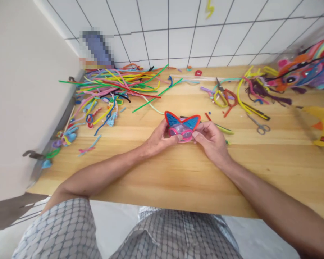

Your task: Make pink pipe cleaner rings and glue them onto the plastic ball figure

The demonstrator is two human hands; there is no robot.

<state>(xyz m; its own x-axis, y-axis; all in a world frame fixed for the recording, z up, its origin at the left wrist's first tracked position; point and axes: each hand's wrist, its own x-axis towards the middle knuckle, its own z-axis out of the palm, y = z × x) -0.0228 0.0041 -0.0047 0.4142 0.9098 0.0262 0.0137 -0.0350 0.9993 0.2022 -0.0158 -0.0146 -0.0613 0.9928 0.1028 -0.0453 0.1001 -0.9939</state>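
Note:
Between my two hands is a small pair of pink-rimmed toy glasses (181, 130), topped by two pointed blue ear shapes edged in red pipe cleaner. My left hand (163, 138) pinches the left side, its thumb lying over the front of the pink rim. At the right side, my right hand (210, 140) has thumb and fingers closed on the rim. The glasses are held above the wooden table, ears pointing away from me. Fingers behind the glasses are mostly hidden.
Colourful pipe cleaners (124, 84) are heaped at the back left. Red-and-yellow-handled scissors (223, 97) and small grey scissors (260, 126) lie to the right. A yellow glue gun (322, 124) stands at the far right, before a colourful plush-like figure (299, 77). A tiled wall (156, 46) bounds the back.

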